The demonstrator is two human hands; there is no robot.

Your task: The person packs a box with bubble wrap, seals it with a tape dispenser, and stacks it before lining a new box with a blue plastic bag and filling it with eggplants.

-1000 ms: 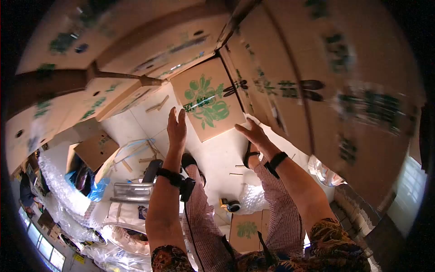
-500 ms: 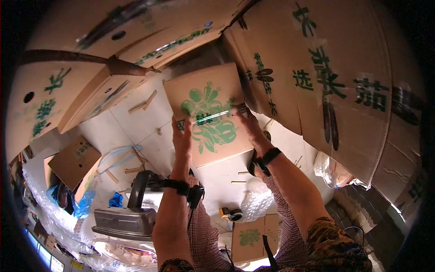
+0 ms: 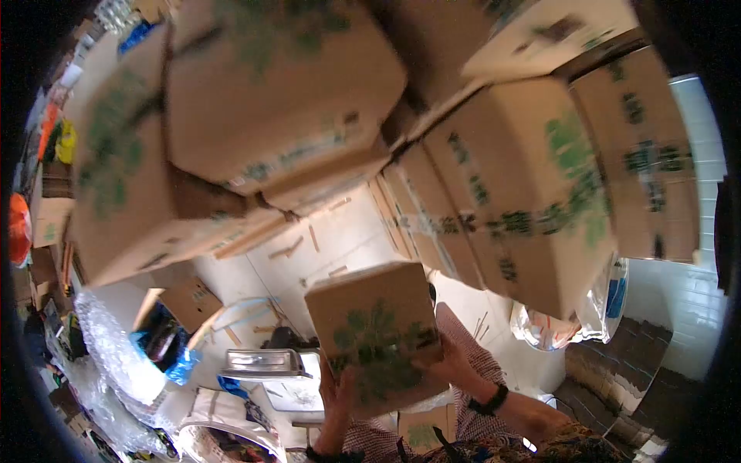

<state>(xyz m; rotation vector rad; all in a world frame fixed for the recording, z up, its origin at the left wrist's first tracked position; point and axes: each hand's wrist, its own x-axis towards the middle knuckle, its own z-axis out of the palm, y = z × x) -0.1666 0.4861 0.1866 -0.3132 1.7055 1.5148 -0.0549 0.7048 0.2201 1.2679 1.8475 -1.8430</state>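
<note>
Cardboard box (image 3: 378,328), centre stage in the head view, held before the checked trousers (image 3: 480,356)! Left hand (image 3: 337,397), thumb and fingers parted, clasps its left edge; right hand (image 3: 457,369) grips the right, fingers partly hidden. Stacked cartons (image 3: 532,174) tower beyond.

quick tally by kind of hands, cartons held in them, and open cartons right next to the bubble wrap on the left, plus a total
Hands: 2, left hand and right hand
Held carton: 1
Open carton beside the bubble wrap: 1
Total: 4
</note>
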